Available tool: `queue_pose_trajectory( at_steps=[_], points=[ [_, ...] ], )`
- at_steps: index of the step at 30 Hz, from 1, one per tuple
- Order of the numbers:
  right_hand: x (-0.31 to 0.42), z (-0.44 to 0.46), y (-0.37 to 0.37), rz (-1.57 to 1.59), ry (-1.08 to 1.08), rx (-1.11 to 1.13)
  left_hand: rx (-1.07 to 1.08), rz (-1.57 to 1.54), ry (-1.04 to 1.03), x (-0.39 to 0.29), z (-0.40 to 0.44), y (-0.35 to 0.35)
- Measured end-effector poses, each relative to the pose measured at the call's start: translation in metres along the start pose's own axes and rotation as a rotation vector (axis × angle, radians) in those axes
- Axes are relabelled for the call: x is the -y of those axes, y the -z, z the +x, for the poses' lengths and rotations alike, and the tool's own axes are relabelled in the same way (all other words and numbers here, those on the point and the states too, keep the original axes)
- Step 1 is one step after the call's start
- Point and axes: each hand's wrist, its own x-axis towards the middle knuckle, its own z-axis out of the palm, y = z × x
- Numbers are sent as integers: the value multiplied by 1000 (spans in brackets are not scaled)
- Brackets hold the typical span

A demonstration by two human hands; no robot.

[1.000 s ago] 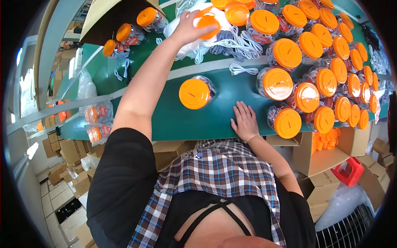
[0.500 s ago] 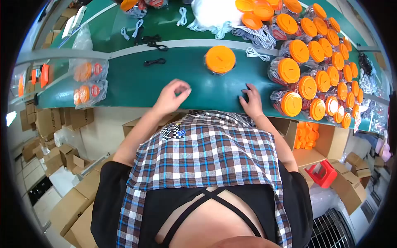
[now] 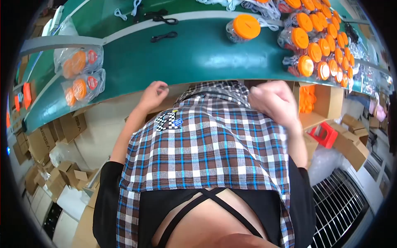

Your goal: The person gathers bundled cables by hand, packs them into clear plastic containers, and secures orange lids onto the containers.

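Observation:
My left hand [image 3: 154,95] is over the front edge of the green table [image 3: 198,62], its fingers loosely curled, thumb apart, nothing visible in it. Above the right side of the plaid apron [image 3: 206,144], my right hand [image 3: 273,101] is raised and closed like a fist, slightly blurred; no object shows in it. Farther back, a clear jar with an orange lid [image 3: 246,27] stands alone, touched by neither hand. Left of it lies a bundled black cable [image 3: 164,36]. A bundled white cable [image 3: 268,25] is just behind the jar's right side.
Many orange-lidded jars [image 3: 314,52] crowd the table's right side. Bagged jars [image 3: 82,89] sit at the left end. A pale rail [image 3: 62,42] crosses the left side. Below are cardboard boxes [image 3: 68,175], a red plastic piece [image 3: 323,134] and a wire rack [image 3: 337,208].
My right hand has lifted off the table toward me and closed. My left hand has drawn back to the table edge. The view has shifted, so the table sits higher.

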Motion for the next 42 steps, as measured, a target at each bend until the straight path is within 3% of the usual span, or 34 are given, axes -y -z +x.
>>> queue_pose_trajectory(
  at_steps=[2, 4, 9, 11, 14, 19, 22, 25, 29, 34, 39, 42],
  points=[
    [46, -13, -40, 67, 203, 332, -7, -58, 6, 16, 4, 7],
    [71, -10, -64, 125, 226, 641, -6, -121, -2, 26, 1, 3],
    [73, 4, -74, 237, 189, 964, 174, -176, 116, 30, -26, -32],
    [71, 8, -68, 261, 163, 999, 212, -216, 20, 51, -34, -53],
    [67, 10, -57, 269, 168, 1015, 286, -99, 47, 66, -38, -71],
    [65, 4, -33, 288, 157, 1039, 326, -232, 169, 36, -32, -63],
    [68, -6, -14, 285, 158, 1044, 312, -148, 121, 9, 6, -75],
    [71, -9, 7, 341, 132, 1083, 282, -98, 198, -2, -32, -93],
    [69, -22, 35, 325, 174, 1055, 341, -227, 124, 0, -11, -112],
    [63, -37, 69, 318, 269, 1034, 362, -5, 55, -27, 3, -132],
    [69, -39, 99, 340, 245, 1022, 377, -77, 85, -71, 17, -139],
    [63, -44, 118, 309, 291, 1003, 395, -36, 24, -53, 34, -141]
  ],
)
